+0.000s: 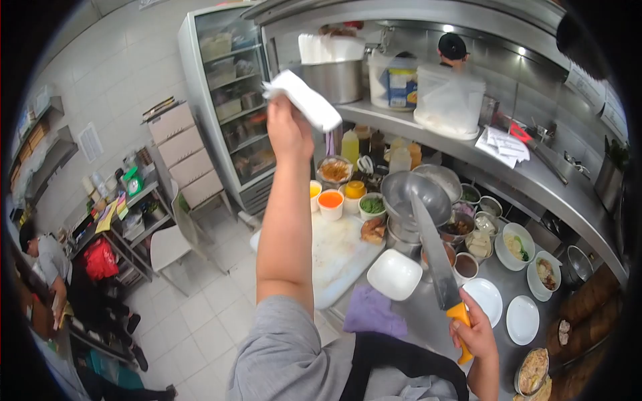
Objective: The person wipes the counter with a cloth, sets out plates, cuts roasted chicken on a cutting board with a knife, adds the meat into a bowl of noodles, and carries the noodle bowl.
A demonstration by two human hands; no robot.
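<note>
My left hand (290, 130) is raised in front of the shelf, its fingers closed on a folded white paper towel (304, 100), blurred by motion. In my right hand (476, 327) is a chef's knife (438, 267), gripped by its yellow handle with the blade pointing up and away from me. The blade passes in front of a metal mixing bowl (401, 197). Left of the knife are a square white bowl (394, 275) and a purple cloth (376, 312). A white cutting board (341, 250) holds a brown piece of food (373, 231) at its right edge.
Cups of orange sauce (330, 203) and chopped greens (372, 205) line the board's far side. White plates (523, 320) lie on the steel counter. A steel shelf (568, 180) above carries a pot (338, 80), tubs and red-handled scissors (519, 132). Two other people (57, 267) are visible.
</note>
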